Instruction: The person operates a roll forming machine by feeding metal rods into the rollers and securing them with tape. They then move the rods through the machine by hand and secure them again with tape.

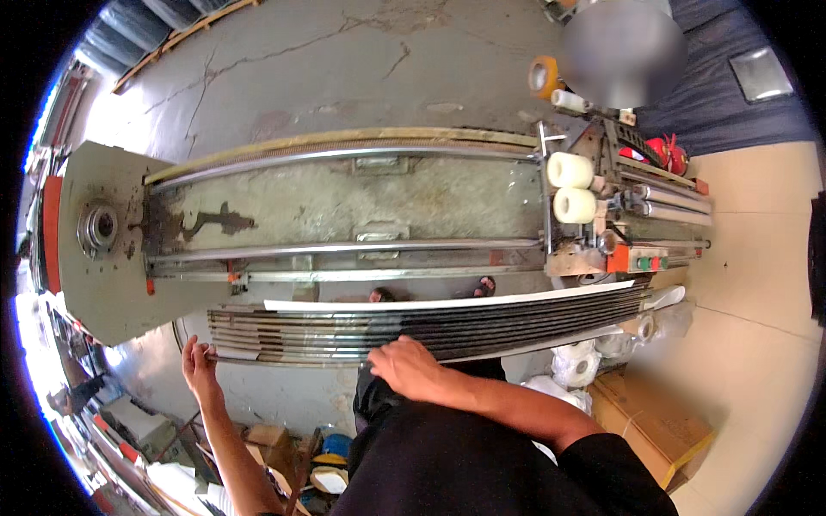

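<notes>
Cracked grey concrete floor [284, 73] spreads across twelve o'clock, behind a long machine bed [430, 193] with bright metal rails. Its grey housing [103, 241] stands at nine o'clock, two cream rollers [572, 185] sit at two, and a cardboard box [658, 421] lies at four. Our row of slim dark strips [473, 328] lies at six o'clock, just on our side of the bed (we cannot tell what bears it), with a white strip [430, 304] along its far edge. At eight o'clock our left hand [201, 371] is raised at the row's left end, fingers bent; we cannot tell whether they pinch anything. At six, our right hand [408, 370] touches the near edge, fingers curled close together, their grip hidden from us.
</notes>
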Demonstrator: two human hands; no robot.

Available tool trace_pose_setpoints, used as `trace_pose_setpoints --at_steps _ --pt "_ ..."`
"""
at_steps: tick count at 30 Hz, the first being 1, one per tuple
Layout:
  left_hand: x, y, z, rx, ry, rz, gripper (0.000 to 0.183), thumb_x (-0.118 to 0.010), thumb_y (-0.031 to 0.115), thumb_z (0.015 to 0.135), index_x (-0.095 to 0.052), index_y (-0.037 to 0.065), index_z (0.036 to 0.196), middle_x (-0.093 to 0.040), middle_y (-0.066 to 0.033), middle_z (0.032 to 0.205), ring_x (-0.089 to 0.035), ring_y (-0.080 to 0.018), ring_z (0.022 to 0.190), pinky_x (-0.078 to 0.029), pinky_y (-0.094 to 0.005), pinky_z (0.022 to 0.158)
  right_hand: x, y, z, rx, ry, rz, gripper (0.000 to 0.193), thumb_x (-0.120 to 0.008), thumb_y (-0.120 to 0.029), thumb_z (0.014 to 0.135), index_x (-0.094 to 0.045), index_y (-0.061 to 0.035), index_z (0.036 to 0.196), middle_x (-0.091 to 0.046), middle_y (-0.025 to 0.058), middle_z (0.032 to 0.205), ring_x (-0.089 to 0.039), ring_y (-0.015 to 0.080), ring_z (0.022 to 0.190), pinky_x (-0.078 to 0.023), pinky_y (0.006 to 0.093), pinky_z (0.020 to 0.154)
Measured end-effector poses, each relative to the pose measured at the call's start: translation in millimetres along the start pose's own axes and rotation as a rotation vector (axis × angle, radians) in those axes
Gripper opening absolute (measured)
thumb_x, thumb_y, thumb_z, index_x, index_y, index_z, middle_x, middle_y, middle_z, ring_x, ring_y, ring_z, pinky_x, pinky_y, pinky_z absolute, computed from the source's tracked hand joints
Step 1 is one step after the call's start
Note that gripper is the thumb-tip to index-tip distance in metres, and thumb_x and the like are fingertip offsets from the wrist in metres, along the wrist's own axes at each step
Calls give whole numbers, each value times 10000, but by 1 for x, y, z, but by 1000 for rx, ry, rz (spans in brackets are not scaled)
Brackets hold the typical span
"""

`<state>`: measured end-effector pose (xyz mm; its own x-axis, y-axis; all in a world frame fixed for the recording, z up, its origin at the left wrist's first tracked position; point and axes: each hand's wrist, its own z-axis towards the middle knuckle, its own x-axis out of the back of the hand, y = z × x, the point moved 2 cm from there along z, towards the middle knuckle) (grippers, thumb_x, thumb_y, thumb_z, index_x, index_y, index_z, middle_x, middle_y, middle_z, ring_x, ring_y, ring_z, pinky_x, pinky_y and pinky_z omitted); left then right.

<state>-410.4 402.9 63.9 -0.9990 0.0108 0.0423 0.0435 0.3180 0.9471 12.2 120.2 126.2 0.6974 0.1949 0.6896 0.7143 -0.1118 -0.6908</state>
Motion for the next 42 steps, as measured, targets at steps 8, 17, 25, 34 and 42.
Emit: trace_pose_setpoints --at_steps 8,17,25,34,42 --pt "-168 56 -87 129 6 -20 245 -708 317 1102 -726 121 1248 -676 48 986 -538 -20 763 -463 -222 694 167 18 -112 15 233 -307 116 -649 -177 989 -644 -64 1011 -646 78 866 -642 268 871 -475 408 894" --pt "-382 81 -164 15 -283 -186 247 -678 266 1121 -692 101 1304 -723 -4 1101 -624 -52 857 -524 -204 767 348 149 -220 -67 565 -566 173 -641 -140 954 -658 -69 1110 -655 73 995 -642 252 1021 -483 436 1058" --pt "-465 91 -176 21 -218 -131 267 -694 275 1112 -680 119 1329 -734 -25 1155 -648 -73 895 -552 -233 811 399 239 -222 -53 680 -511 166 -669 -99 928 -675 -78 1093 -703 81 1027 -679 271 1044 -492 452 1050" --pt "-527 112 -155 129 -170 -38 297 -686 247 1113 -674 90 1365 -754 -52 1148 -704 -128 943 -601 -276 869 414 288 -199 -101 689 -352 204 -736 -99 913 -700 -92 1114 -743 86 1098 -697 302 1085 -502 476 1039" --pt "-556 98 -133 230 -260 -79 204 -635 179 1134 -663 93 1316 -758 -53 1124 -705 -123 913 -605 -280 872 420 308 -187 -124 575 -331 299 -819 -108 873 -718 -86 1154 -741 81 1114 -678 305 1104 -481 453 1064"
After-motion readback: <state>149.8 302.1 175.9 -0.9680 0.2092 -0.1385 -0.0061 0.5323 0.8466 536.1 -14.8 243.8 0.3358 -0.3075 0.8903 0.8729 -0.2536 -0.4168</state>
